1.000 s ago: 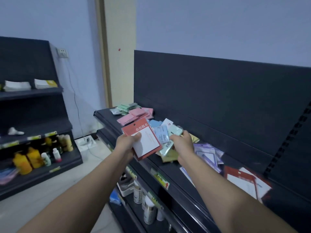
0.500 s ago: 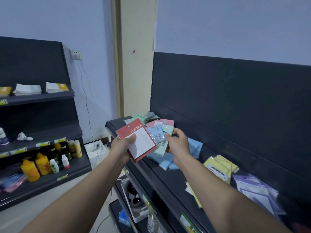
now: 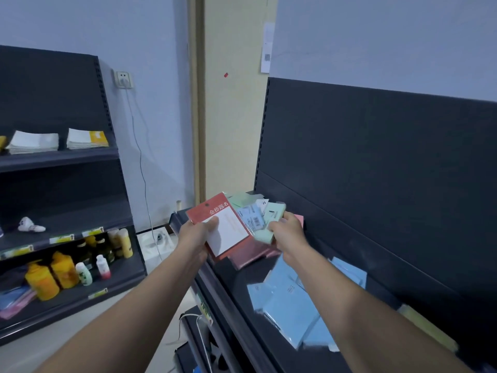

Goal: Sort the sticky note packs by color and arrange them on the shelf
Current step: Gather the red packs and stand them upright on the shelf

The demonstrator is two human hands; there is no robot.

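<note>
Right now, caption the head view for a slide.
Left hand holds a red pack; right hand grips green packs over the shelf.

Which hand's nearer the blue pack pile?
Right. Right hand, gripping green packs, sits just beyond the blue pile; left hand, holding the red pack, is farther left.

Moved left along shelf, toward its end. My left hand with red pack and my right hand with green packs now above pink pile. Blue packs now under my right forearm. Purple packs gone from view.
</note>
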